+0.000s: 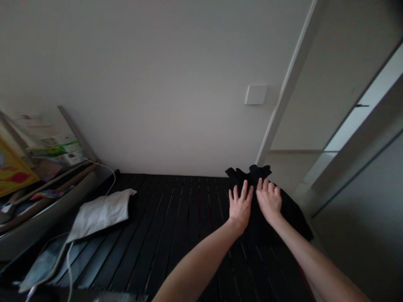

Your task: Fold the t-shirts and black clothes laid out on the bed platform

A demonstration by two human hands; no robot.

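A black garment [292, 212] lies at the far right of a dark slatted surface [176, 222], its upper end near the wall. My left hand [240, 204] rests flat on the garment's left part with fingers stretched out and apart. Beside it, my right hand [269, 197] also lies palm down on the garment, fingers extended and slightly curved. Neither hand grips anything. The two hands are almost touching.
A folded white cloth [100, 213] lies on the slats at left. A white cable [105, 167] runs past it. Stacked boxes and papers [47, 147] fill a shelf at far left. A wall switch plate [255, 95] and a door frame [289, 79] stand ahead right.
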